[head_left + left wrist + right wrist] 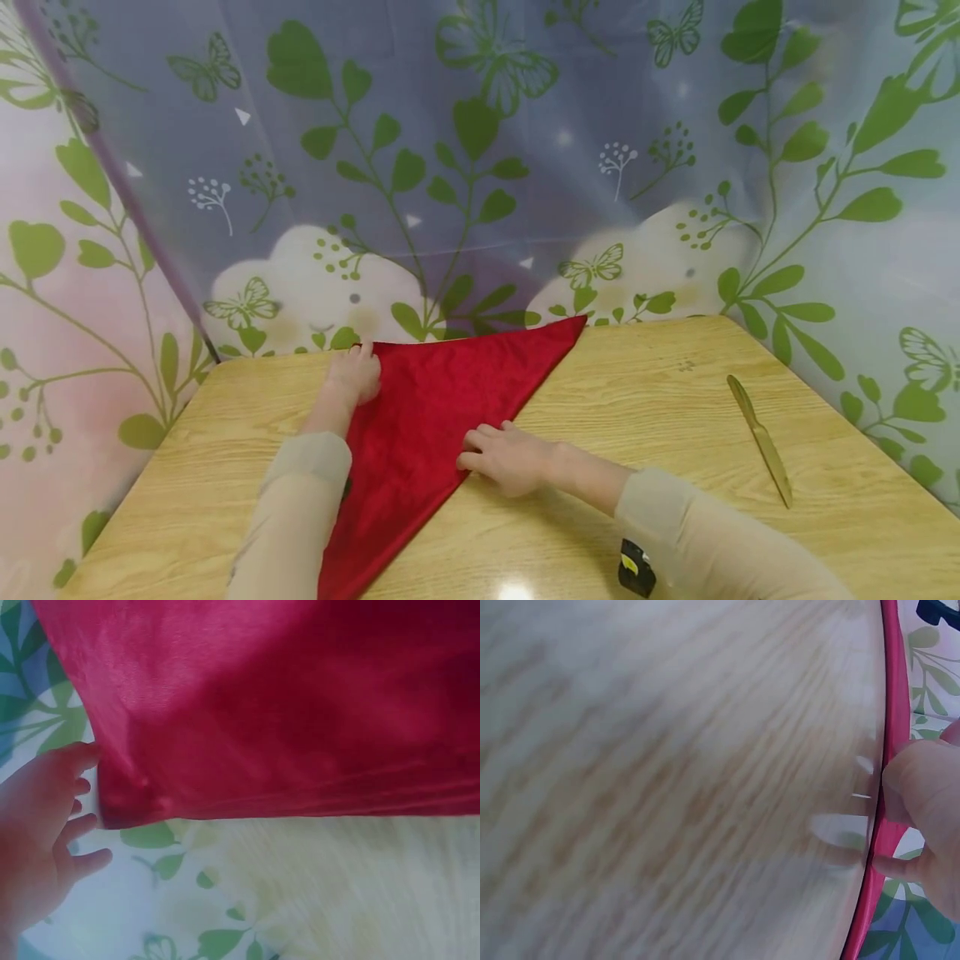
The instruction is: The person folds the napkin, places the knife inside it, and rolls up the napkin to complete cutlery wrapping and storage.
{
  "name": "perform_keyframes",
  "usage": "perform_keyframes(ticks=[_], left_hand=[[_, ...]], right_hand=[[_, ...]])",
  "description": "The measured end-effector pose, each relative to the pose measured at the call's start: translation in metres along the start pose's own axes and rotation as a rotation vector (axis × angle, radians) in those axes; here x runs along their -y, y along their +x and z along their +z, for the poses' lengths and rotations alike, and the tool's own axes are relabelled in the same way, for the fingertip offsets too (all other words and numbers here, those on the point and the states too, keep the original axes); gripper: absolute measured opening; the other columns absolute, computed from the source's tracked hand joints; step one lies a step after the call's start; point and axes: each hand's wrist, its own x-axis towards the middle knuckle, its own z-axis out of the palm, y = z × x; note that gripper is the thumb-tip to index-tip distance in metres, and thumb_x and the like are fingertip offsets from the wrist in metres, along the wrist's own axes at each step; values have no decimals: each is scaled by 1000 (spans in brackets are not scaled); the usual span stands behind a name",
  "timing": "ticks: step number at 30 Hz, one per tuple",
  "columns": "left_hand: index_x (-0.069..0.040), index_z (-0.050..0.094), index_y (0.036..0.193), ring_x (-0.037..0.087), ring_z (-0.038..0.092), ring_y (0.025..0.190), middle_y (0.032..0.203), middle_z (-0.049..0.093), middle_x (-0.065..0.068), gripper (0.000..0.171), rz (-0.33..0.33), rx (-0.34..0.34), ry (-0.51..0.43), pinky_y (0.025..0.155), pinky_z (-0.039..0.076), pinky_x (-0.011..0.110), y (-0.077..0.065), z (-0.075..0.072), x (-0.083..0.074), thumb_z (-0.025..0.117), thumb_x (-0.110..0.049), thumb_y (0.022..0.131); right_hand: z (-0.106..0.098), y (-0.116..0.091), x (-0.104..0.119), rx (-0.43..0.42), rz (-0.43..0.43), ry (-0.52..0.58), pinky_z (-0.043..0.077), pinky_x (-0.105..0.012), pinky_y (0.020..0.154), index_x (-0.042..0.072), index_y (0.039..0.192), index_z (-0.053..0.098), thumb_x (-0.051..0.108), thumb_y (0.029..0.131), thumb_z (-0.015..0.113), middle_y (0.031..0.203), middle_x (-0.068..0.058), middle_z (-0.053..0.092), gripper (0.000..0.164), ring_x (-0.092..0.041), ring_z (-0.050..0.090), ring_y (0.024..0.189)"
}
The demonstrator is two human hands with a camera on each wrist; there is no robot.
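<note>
A red satin-like cloth lies on the table, folded into a triangle with its long slanting edge toward the right. My left hand is at its far left corner. In the left wrist view, the fingers of that left hand are loosely spread, one fingertip against the cloth near the corner. Along the slanting fold, about midway, my right hand rests with bent fingers on the cloth. The right wrist view has the right hand touching the red folded edge; its fingertips are partly hidden.
A gold-coloured table knife lies on the right side of the wooden table. Beneath the right sleeve is a small black object with a yellow mark. A curtain printed with leaves and butterflies hangs behind the table.
</note>
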Motion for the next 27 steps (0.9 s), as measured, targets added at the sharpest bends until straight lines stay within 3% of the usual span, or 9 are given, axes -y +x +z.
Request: perform_keyframes(ticks=[4,8,11,15,18,22,27], left_hand=[[0,63,104,36,45,114,120,46,21,27,38,8,20,86,42,51,-1,5,3,57,-21,88],[-5,66,90,32,55,98,98,57,14,18,89,18,17,81,44,48,-7,-3,1,60,-22,87],[-8,64,80,24,58,79,79,58,7,18,111,101,-57,76,47,42,-20,-16,-12,60,-23,88],[-12,57,68,15,52,63,63,52,0,26,130,191,-134,66,47,36,-50,-29,-46,62,-28,87],[-14,52,61,13,49,54,57,48,-1,33,177,158,-128,58,46,34,-80,-29,-77,63,-32,86],[-15,51,57,15,48,48,52,47,-2,36,260,38,-92,50,43,32,-115,-23,-112,64,-36,84],[-14,53,58,19,51,50,54,50,0,27,287,-124,-17,47,41,35,-143,-9,-138,65,-27,78]], right_hand=[[0,1,-1,22,-6,-19,35,-27,66,24,118,53,25,96,48,104,4,45,23,-14,44,97],[-1,3,-3,46,10,18,40,-31,71,25,118,53,23,94,51,105,5,45,24,-14,43,99],[-1,4,-5,44,41,38,41,-32,72,23,116,54,19,90,55,104,5,46,26,-14,45,98],[-1,6,-7,17,74,42,40,-28,69,21,112,57,15,87,60,100,4,48,26,-15,47,96],[-1,8,-10,-2,74,41,41,-26,68,19,110,58,15,85,62,98,2,49,26,-16,49,94],[-1,9,-15,-34,48,21,44,-26,71,16,108,60,15,85,64,96,1,51,24,-17,51,91],[0,9,-19,-64,25,6,44,-25,74,13,104,61,17,84,65,92,-1,52,21,-17,52,86]])
